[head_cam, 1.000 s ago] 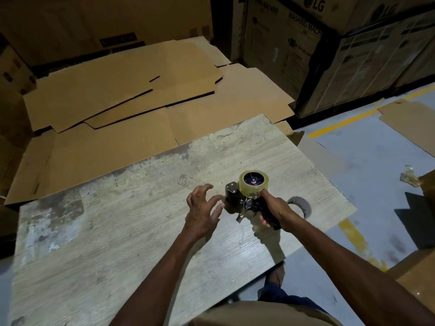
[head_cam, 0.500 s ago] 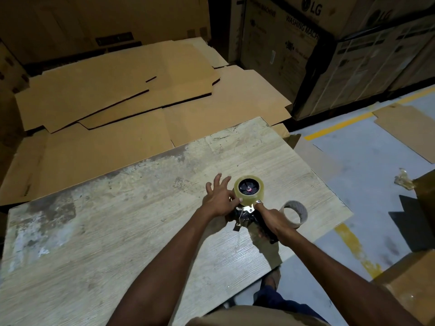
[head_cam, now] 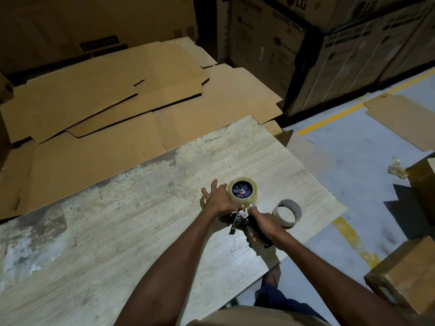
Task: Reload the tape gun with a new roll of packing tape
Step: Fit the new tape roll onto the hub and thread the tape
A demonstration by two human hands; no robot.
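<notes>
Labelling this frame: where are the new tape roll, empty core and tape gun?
new tape roll (head_cam: 249,200): head view, clear outer band.
empty core (head_cam: 287,224): head view, cardboard wall.
tape gun (head_cam: 240,216): head view, metal front plate.

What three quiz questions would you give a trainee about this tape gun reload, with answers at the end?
1. True or false: the right hand grips the tape gun by its handle.
2. Fill in: the empty core sits on the table, on the person's ____ side of the gun.
3. Where is the new tape roll? A: mounted on the gun. B: loose on the table. C: inside the empty core.

Key: 1 true; 2 right; 3 A.
</notes>
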